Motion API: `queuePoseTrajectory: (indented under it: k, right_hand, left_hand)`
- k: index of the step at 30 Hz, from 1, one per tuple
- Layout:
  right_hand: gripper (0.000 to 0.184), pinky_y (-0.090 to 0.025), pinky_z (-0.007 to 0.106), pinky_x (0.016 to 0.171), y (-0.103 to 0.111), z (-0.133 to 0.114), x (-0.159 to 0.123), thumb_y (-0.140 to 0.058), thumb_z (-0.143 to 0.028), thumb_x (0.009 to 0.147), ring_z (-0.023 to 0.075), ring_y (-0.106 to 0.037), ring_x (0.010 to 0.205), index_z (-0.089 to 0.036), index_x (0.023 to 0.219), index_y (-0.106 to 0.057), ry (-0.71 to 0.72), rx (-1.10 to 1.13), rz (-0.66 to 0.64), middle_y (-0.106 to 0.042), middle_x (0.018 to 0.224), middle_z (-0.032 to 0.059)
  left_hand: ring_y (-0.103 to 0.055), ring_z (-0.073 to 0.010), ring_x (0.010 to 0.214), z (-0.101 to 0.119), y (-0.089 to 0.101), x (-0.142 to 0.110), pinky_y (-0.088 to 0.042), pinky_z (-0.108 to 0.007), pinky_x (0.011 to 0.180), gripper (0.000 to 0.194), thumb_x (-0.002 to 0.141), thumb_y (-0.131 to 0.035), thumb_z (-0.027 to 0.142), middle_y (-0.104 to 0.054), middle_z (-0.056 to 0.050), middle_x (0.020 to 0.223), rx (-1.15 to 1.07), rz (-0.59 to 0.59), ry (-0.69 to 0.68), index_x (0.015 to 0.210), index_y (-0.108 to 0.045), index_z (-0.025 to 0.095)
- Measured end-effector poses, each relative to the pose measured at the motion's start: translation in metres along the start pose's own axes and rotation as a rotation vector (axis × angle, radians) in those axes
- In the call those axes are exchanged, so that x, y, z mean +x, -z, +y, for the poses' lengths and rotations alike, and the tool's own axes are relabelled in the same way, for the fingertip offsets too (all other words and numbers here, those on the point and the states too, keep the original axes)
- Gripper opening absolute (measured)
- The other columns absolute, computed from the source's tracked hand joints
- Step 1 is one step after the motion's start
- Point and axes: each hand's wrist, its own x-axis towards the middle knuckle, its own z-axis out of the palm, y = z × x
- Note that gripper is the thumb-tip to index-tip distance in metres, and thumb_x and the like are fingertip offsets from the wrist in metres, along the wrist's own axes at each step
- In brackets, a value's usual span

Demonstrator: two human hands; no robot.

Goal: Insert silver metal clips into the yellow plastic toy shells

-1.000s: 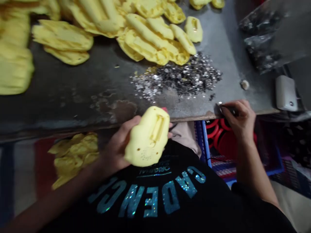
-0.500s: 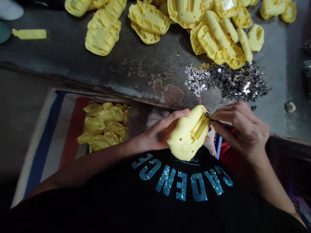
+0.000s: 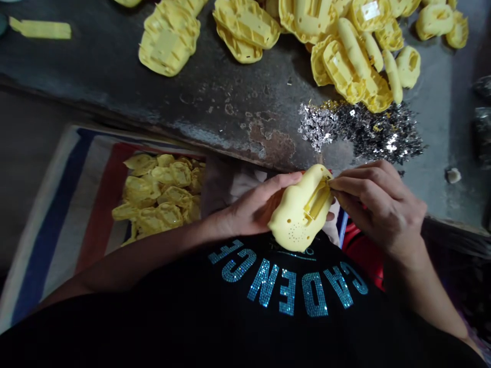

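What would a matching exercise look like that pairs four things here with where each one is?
Things:
1. Left hand
2. Right hand
3. Heap of silvery metal bits
4. Pile of yellow pieces

Places:
A. On the striped cloth
B. Gripping the yellow moulded shell
C. Fingers at the shell's slot
D. On the metal tabletop

Pairs: 1B, 2C, 3D, 4A

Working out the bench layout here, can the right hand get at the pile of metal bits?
Likely yes: the right hand sits right by the metal bits with nothing in between, though its fingers are busy at the yellow shell held in the left hand.
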Motion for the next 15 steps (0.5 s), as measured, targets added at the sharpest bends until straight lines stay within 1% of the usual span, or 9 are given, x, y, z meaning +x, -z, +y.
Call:
queuePoseTrajectory:
  k: [1, 3, 5, 7, 8, 10, 13, 15]
  right_hand:
    - [0.037, -0.067, 0.044, 0.085, -0.001, 0.0, 0.0, -0.08, -0.012, 0.109, 0.0247, -0.08, 0.093, -0.032, 0.138, -0.073, -0.002, 0.013, 0.007, -0.088, 0.118, 0.0055]
    - [0.039, -0.067, 0.044, 0.085, -0.002, 0.0, 0.0, -0.079, -0.011, 0.109, 0.0244, -0.082, 0.094, -0.034, 0.14, -0.074, -0.024, 0.055, 0.024, -0.089, 0.119, 0.0048]
    - [0.042, -0.068, 0.044, 0.085, -0.003, 0.0, 0.0, -0.08, -0.009, 0.107, 0.0244, -0.084, 0.094, -0.036, 0.139, -0.075, -0.056, 0.101, 0.048, -0.089, 0.116, 0.0035]
    - [0.042, -0.069, 0.044, 0.084, -0.004, 0.0, 0.001, -0.081, -0.009, 0.106, 0.0244, -0.084, 0.093, -0.036, 0.137, -0.077, -0.085, 0.126, 0.07, -0.089, 0.113, 0.0026]
    - [0.041, -0.069, 0.043, 0.083, -0.004, 0.0, 0.001, -0.082, -0.008, 0.105, 0.0242, -0.084, 0.093, -0.035, 0.136, -0.077, -0.094, 0.129, 0.078, -0.089, 0.112, 0.0024]
    - [0.041, -0.068, 0.042, 0.083, -0.005, -0.001, 0.002, -0.081, -0.008, 0.106, 0.0236, -0.084, 0.092, -0.034, 0.136, -0.077, -0.097, 0.125, 0.083, -0.088, 0.111, 0.0027]
    - [0.043, -0.067, 0.041, 0.084, -0.006, -0.002, 0.002, -0.08, -0.007, 0.106, 0.023, -0.082, 0.093, -0.033, 0.141, -0.076, -0.064, 0.115, 0.079, -0.088, 0.113, 0.0047]
    - [0.046, -0.066, 0.041, 0.084, -0.007, -0.003, 0.001, -0.08, -0.007, 0.107, 0.0231, -0.082, 0.094, -0.033, 0.144, -0.076, -0.051, 0.105, 0.076, -0.088, 0.116, 0.0056]
  left_hand:
    - [-0.09, -0.0319, 0.099, 0.001, 0.001, 0.0, -0.07, -0.037, 0.093, 0.075, 0.094, -0.092, 0.061, -0.092, -0.006, 0.101, 0.012, -0.017, 0.009, 0.155, -0.077, 0.02]
    - [-0.09, -0.0311, 0.103, 0.002, 0.004, 0.0, -0.07, -0.036, 0.097, 0.075, 0.093, -0.093, 0.063, -0.093, -0.008, 0.112, 0.035, -0.039, 0.02, 0.152, -0.077, 0.018]
    - [-0.09, -0.034, 0.113, 0.003, 0.008, 0.0, -0.069, -0.042, 0.107, 0.082, 0.094, -0.09, 0.065, -0.092, -0.013, 0.128, 0.046, -0.046, 0.031, 0.158, -0.073, 0.017]
    - [-0.089, -0.0369, 0.117, 0.003, 0.011, 0.0, -0.067, -0.048, 0.115, 0.091, 0.094, -0.088, 0.07, -0.09, -0.015, 0.139, 0.062, -0.075, 0.055, 0.166, -0.066, 0.018]
    - [-0.09, -0.0375, 0.117, 0.004, 0.012, 0.0, -0.067, -0.049, 0.115, 0.094, 0.094, -0.087, 0.072, -0.089, -0.015, 0.14, 0.07, -0.087, 0.069, 0.169, -0.064, 0.019]
    - [-0.09, -0.0377, 0.113, 0.004, 0.011, 0.0, -0.069, -0.048, 0.109, 0.098, 0.093, -0.087, 0.072, -0.089, -0.015, 0.14, 0.084, -0.094, 0.079, 0.172, -0.061, 0.02]
    - [-0.089, -0.0404, 0.116, 0.004, 0.006, -0.002, -0.07, -0.046, 0.1, 0.099, 0.091, -0.089, 0.064, -0.09, -0.016, 0.138, 0.071, -0.056, 0.06, 0.174, -0.06, 0.019]
    - [-0.088, -0.041, 0.12, 0.002, 0.002, -0.003, -0.07, -0.048, 0.102, 0.094, 0.094, -0.085, 0.059, -0.09, -0.014, 0.136, 0.044, -0.01, 0.025, 0.176, -0.06, 0.02]
